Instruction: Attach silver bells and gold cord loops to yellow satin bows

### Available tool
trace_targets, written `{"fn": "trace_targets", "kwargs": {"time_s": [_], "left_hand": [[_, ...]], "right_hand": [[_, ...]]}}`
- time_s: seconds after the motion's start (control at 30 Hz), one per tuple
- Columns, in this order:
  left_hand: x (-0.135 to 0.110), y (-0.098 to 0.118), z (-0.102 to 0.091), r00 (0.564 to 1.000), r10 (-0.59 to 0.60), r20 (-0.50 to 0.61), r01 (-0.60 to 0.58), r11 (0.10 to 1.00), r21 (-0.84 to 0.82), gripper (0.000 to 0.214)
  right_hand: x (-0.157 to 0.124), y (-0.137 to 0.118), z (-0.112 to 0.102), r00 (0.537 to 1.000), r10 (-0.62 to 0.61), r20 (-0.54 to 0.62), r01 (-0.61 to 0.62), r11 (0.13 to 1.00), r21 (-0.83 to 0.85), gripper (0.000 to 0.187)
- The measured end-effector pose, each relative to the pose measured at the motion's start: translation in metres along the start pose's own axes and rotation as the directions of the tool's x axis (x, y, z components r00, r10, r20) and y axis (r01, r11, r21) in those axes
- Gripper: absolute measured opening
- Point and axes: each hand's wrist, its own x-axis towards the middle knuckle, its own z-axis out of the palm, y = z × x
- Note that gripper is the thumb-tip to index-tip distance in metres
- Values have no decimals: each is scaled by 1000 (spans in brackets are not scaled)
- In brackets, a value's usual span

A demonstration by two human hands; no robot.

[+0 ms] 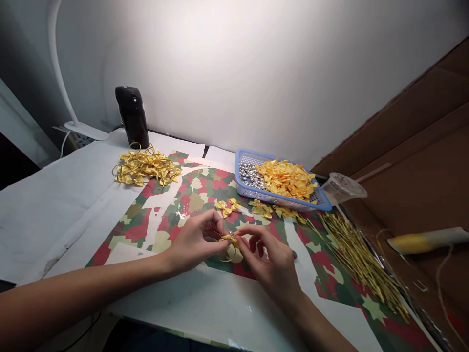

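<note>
The left hand (194,242) and right hand (271,259) both grip a small yellow satin bow (227,239) in a tight fingertip pinch between them, with a thin gold wire (224,259) looping below it; holding close to the bow's centre gives the best control of so small a piece. Ahead of the right hand, a blue plastic basket (244,166) holds silver beads (249,176) and a heap of loose yellow bows (286,180). Wired bows (146,166) lie in a pile farther ahead of the left hand.
</note>
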Motion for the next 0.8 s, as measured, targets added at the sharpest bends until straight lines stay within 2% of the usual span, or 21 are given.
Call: {"fn": "trace_targets", "kwargs": {"time_s": [0.1,0.23,0.33,0.43,0.53,0.67,0.8], "left_hand": [[1,1,-1,999,-11,-32,10,1000,-27,20],[1,1,-2,999,-21,-50,19,998,-54,21],[2,1,-1,999,-25,-48,21,996,-85,22],[3,1,-1,997,-59,-60,50,990,-131,24],[5,3,-2,987,-141,-75,127,978,-165,28],[8,5,-4,974,-202,-102,183,968,-169,30],[8,4,-4,964,-227,-136,204,965,-166,31]], "right_hand": [[0,-2,-1,998,-66,-17,65,997,-28,11],[-1,-6,-2,982,-184,41,185,983,-16,18],[-1,-7,-1,982,-179,54,179,984,-8,15],[-2,-6,0,989,-139,59,140,990,-15,13],[-2,-5,0,995,-83,63,83,997,6,12],[-1,-5,-2,989,99,114,-112,987,114,9],[1,-7,-2,944,255,208,-301,925,232,4]]}}
